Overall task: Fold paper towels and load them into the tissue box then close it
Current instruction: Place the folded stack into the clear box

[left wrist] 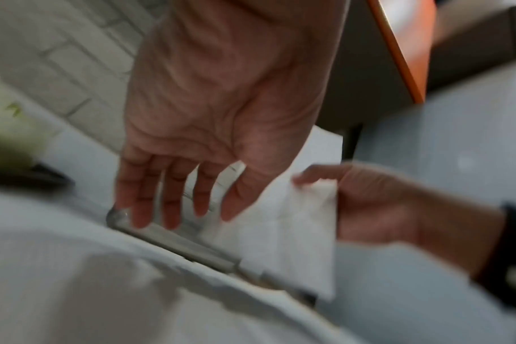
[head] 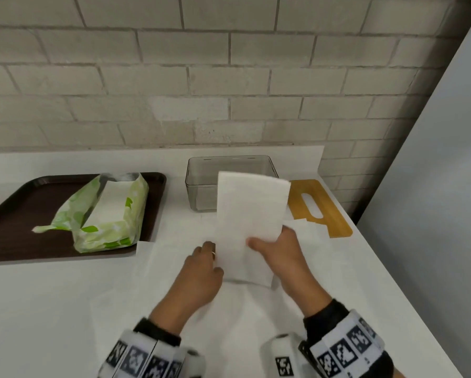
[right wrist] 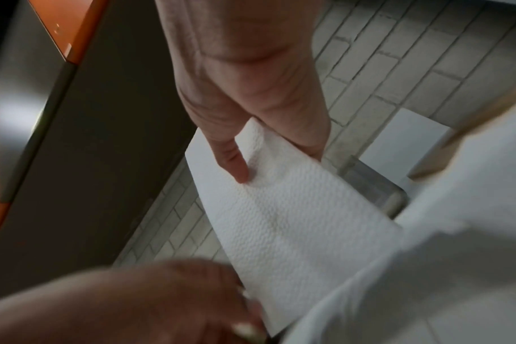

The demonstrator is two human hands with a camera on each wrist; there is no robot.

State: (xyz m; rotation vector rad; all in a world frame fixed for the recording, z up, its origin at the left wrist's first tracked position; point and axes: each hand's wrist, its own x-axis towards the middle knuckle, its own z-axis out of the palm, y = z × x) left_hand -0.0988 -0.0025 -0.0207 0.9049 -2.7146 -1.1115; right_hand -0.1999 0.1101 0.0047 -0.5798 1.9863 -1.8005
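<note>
Right hand (head: 280, 257) pinches the folded paper towel (head: 249, 216), thumb on top (raised before the clear tissue box (head: 201, 184) at 12 o'clock); left hand (head: 201, 271) fingers spread, straight

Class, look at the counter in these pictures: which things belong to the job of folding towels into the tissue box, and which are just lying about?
Belong to the job:
folded paper towel, held by the right hand
left hand, open beside it
clear tissue box
wooden lid
green towel pack
loose sheets

Lying about:
brown tray
brick wall
</note>
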